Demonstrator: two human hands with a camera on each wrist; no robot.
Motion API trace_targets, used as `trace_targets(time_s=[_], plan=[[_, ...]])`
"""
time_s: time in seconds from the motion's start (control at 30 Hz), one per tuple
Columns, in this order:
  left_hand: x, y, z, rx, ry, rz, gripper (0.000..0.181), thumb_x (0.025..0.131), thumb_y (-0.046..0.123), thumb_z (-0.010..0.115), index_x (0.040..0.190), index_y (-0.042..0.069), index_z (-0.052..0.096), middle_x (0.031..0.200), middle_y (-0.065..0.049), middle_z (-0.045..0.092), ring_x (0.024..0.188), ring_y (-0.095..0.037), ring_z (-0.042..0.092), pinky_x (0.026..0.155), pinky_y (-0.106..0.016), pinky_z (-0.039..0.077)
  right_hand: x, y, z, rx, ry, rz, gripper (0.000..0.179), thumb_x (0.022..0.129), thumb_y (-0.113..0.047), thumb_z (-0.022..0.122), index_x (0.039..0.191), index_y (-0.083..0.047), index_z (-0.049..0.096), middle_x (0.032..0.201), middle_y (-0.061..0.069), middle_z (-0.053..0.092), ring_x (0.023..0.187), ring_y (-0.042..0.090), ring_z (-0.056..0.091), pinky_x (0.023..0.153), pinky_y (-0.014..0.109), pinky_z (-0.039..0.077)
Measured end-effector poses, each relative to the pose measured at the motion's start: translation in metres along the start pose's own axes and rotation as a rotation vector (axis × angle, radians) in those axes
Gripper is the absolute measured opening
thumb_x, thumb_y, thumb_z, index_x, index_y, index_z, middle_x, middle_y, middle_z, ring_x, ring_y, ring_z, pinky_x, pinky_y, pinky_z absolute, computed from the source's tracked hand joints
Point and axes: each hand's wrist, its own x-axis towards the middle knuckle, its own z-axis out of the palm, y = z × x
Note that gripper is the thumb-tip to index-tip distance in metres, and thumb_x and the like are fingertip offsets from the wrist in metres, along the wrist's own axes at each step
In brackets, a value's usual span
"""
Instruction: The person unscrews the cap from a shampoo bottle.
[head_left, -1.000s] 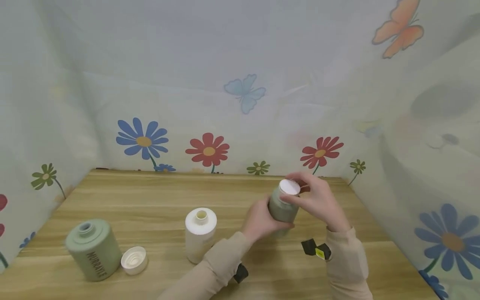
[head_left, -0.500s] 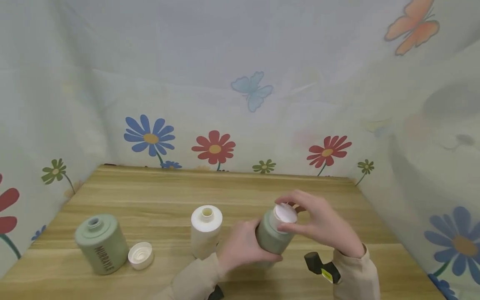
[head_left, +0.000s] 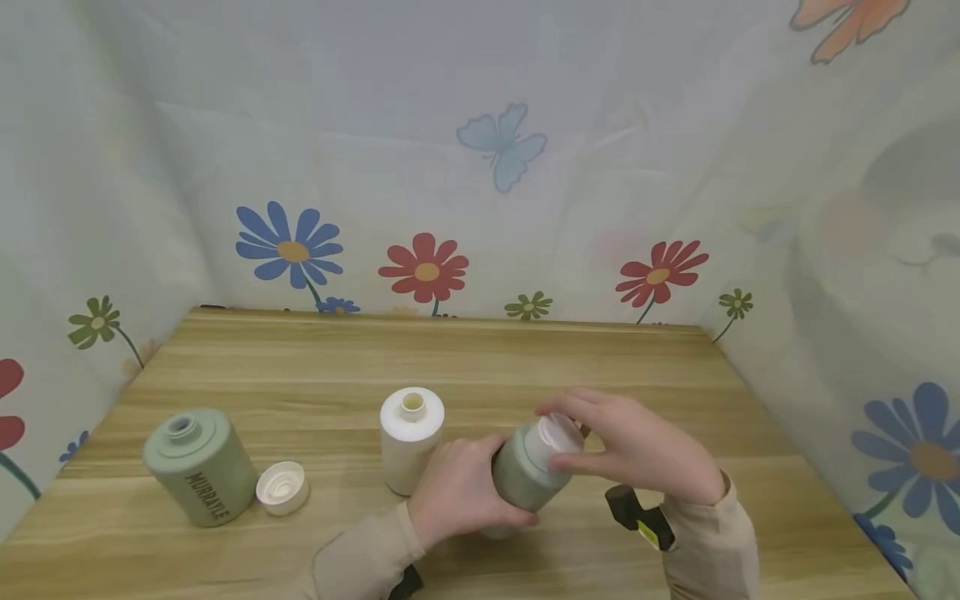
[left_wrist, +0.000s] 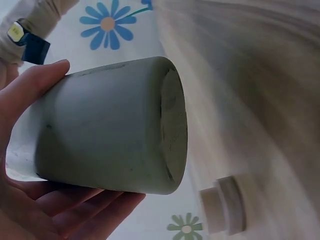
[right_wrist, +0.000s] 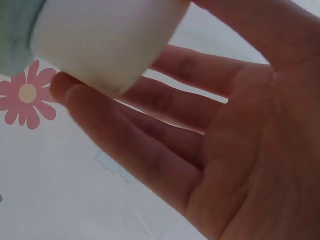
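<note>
My left hand (head_left: 456,492) grips the body of a green bottle (head_left: 516,482), thumb on one side and fingers round the other. The bottle is lifted and tilted to the right; its base shows in the left wrist view, where the green body (left_wrist: 100,130) fills the palm. A white cap (head_left: 553,433) covers its top. Thumb and fingers of my right hand (head_left: 637,442) hold that cap from both sides. Seen in the right wrist view, the white cap (right_wrist: 107,42) lies against the fingers (right_wrist: 125,140). The threads under the cap are hidden.
Left of the hands stands a white bottle (head_left: 411,433) with an uncovered neck. Farther left is a green bottle marked MURRAYLE (head_left: 202,471), also uncapped. A loose white cap (head_left: 282,489) lies beside it on the wooden table (head_left: 337,358). A flowered cloth (head_left: 360,167) surrounds the table.
Both hands have brought the green bottle nearer and to the left, and it leans more to the right. The right hand stays at the cap throughout. The head view has shifted slightly.
</note>
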Motion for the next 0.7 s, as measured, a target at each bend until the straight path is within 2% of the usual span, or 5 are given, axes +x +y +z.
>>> trace_targets(time_s=[0.17, 0.37, 0.7], plan=[[-0.0007, -0.0043, 0.0037, 0.006, -0.012, 0.003, 0.068, 0.053, 0.048, 0.086, 0.110, 0.018, 0.065, 0.086, 0.004, 0.071, 0.070, -0.006, 0.062, 0.063, -0.021, 0.046, 0.0017, 0.0001, 0.0024, -0.032, -0.039, -0.012, 0.044, 0.085, -0.030, 0.074, 0.123, -0.012, 0.060, 0.118, -0.003, 0.064, 0.097, 0.010, 0.062, 0.080, 0.029, 0.055], [-0.0007, -0.0080, 0.0057, 0.022, -0.010, -0.001, 0.069, 0.053, 0.048, 0.086, 0.111, 0.017, 0.065, 0.087, 0.004, 0.072, 0.071, -0.007, 0.063, 0.063, -0.022, 0.047, 0.0043, 0.0008, 0.0053, -0.080, -0.059, 0.021, 0.045, 0.084, -0.033, 0.074, 0.122, -0.014, 0.059, 0.115, -0.002, 0.067, 0.097, 0.010, 0.064, 0.080, 0.027, 0.054], [0.0014, -0.0106, 0.0099, 0.023, -0.027, 0.022, 0.064, 0.052, 0.047, 0.085, 0.106, 0.018, 0.065, 0.086, 0.005, 0.071, 0.071, -0.006, 0.062, 0.063, -0.023, 0.046, 0.0049, 0.0040, 0.0058, -0.136, -0.096, -0.018, 0.037, 0.084, -0.032, 0.074, 0.113, -0.015, 0.060, 0.104, -0.007, 0.067, 0.084, 0.003, 0.062, 0.073, 0.022, 0.053]])
